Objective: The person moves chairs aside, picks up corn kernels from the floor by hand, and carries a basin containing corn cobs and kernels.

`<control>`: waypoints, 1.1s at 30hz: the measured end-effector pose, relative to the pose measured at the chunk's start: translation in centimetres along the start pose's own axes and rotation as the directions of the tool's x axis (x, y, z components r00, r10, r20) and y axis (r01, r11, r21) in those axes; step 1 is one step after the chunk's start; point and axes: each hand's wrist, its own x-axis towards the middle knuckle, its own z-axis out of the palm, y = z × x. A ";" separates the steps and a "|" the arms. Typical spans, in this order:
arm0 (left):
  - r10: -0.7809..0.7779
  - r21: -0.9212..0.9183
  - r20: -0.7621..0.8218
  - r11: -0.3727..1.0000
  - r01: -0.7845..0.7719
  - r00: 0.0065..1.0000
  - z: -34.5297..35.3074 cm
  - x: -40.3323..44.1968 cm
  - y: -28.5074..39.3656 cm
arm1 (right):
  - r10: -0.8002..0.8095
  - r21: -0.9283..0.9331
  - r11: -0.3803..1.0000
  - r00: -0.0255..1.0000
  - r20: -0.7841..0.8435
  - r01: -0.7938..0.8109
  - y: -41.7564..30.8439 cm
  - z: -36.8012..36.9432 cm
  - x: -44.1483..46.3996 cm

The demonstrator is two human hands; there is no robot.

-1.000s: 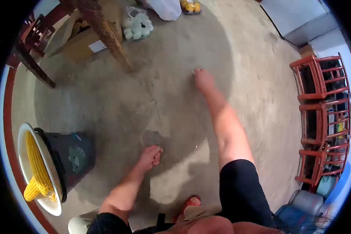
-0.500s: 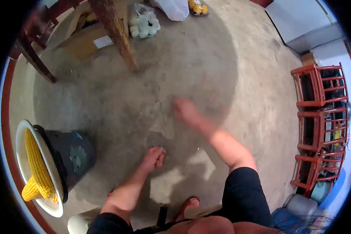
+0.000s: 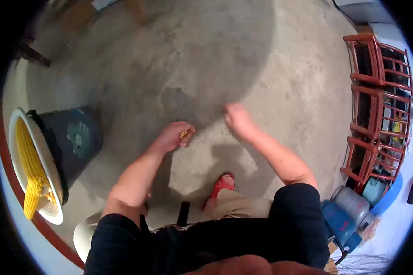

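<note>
My left hand [image 3: 173, 136] is cupped closed around some yellow corn kernels [image 3: 184, 134], which show between the curled fingers. To its right, my right hand [image 3: 238, 120] is held above the floor with its fingers curled in; whatever it may hold is hidden. At the far left, a white basket [image 3: 56, 216] sits tilted on a dark grey bucket [image 3: 85, 135]. In it are ears of yellow corn [image 3: 26, 151], one sticking out over the rim, with loose kernels beside them.
Red wooden chairs [image 3: 369, 107] line the right side. A grey container [image 3: 351, 201] and a blue container [image 3: 338, 220] stand at the lower right. A dark wooden leg [image 3: 34, 56] is at the upper left. My foot in a red sandal [image 3: 224, 184] rests on the concrete floor [image 3: 206, 50].
The view has tilted down toward my body, so the bags and fruit at the top are gone. My left hand has turned, showing kernels. My right hand has come closer to my left hand's height.
</note>
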 end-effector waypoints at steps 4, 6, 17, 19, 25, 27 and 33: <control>-0.095 0.033 0.152 0.995 0.091 0.984 -0.1 0.2 -2.1 | 0.121 0.009 0.993 0.992 0.023 -0.121 0.4 -1.9 -0.2; -0.112 0.076 0.059 0.991 0.107 0.992 0.6 0.1 -2.8 | 0.047 0.001 0.999 0.998 0.036 -0.047 0.7 -0.9 0.6; 0.028 -0.084 -0.102 0.996 -0.036 0.994 -0.7 0.0 -1.4 | -0.059 -0.009 0.998 0.997 0.056 0.060 -3.2 0.5 2.5; 0.001 -0.172 -0.101 0.985 -0.019 0.995 -0.5 0.4 -1.1 | -0.038 0.123 0.992 0.995 0.095 0.026 -7.3 0.1 2.0; 0.050 -0.196 0.028 0.980 -0.044 0.998 0.9 0.8 -0.8 | -0.229 0.274 0.939 0.973 0.043 0.209 -11.0 -2.4 0.4; 0.722 0.649 0.370 0.249 -0.719 0.584 0.0 0.0 -1.6 | -0.236 0.305 0.930 0.970 0.062 0.207 -10.9 -1.5 -0.1; -0.235 0.013 -0.101 0.971 0.237 0.967 1.2 -2.2 -3.0 | -0.018 0.236 0.972 0.987 0.158 -0.020 -9.2 1.4 -0.8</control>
